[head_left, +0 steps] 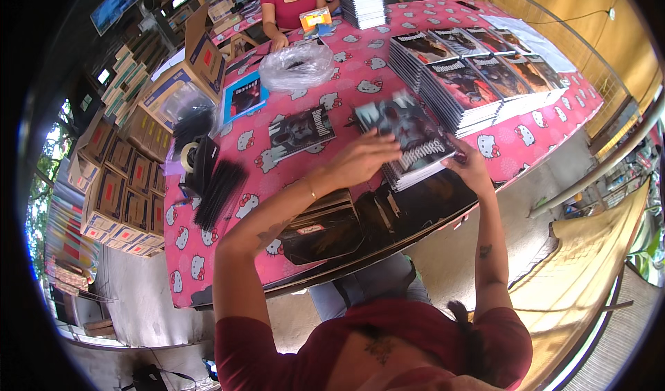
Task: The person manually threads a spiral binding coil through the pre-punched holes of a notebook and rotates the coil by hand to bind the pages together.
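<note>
A stack of booklets with grey and black picture covers lies in front of me near the table's front edge. Its top booklet looks slightly blurred. My left hand reaches over its left side, fingers stretched out and resting on or just above the cover. At the near right corner my right hand grips the stack, thumb by the cover and the other fingers partly hidden behind the edge. One flat dark booklet lies to the left, apart from both hands.
Rows of stacked booklets stand at the right. Black plastic binding coils, a tape roll, a blue-bordered book and clear plastic wrap lie left. Cardboard boxes are piled beside the table. A co-worker sits across.
</note>
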Available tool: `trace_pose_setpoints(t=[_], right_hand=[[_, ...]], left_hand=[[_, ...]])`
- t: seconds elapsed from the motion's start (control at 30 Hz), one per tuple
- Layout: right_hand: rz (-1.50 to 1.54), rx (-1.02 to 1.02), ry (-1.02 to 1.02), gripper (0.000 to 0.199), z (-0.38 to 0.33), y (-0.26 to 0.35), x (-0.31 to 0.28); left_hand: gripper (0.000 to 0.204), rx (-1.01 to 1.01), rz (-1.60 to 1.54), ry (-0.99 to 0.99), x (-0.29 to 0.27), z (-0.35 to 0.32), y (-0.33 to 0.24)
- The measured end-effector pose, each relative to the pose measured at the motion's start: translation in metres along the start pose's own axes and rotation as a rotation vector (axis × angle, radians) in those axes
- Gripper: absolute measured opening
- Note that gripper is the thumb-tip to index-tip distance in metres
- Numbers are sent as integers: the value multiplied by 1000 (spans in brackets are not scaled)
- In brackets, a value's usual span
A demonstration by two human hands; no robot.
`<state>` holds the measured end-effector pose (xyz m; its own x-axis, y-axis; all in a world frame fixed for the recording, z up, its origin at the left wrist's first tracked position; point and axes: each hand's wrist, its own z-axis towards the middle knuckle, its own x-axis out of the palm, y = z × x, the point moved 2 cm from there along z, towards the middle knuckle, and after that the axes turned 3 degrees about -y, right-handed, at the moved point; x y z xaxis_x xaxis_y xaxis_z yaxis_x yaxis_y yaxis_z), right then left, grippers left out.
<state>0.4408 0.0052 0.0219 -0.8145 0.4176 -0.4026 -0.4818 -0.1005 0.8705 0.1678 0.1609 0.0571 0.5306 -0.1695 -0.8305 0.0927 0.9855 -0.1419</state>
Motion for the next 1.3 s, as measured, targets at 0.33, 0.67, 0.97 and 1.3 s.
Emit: trace_pose_setpoints(t=[0.33,0.67,0.97,1.3], right_hand=[[123,31,19,78,-5,-17,-3],[0,-267,-434,48,-49,60,-8],[163,-423,-77,82,-19,139,148],[508,-57,210,34,-48,104,180]], left_hand=[[42,-58,-145,30,-2,5,12],[34,-414,577,65,-38,-187,112],[25,-474,626,-276,-165,-68,-19],[24,-393,444,-211,-178,-57,-133]])
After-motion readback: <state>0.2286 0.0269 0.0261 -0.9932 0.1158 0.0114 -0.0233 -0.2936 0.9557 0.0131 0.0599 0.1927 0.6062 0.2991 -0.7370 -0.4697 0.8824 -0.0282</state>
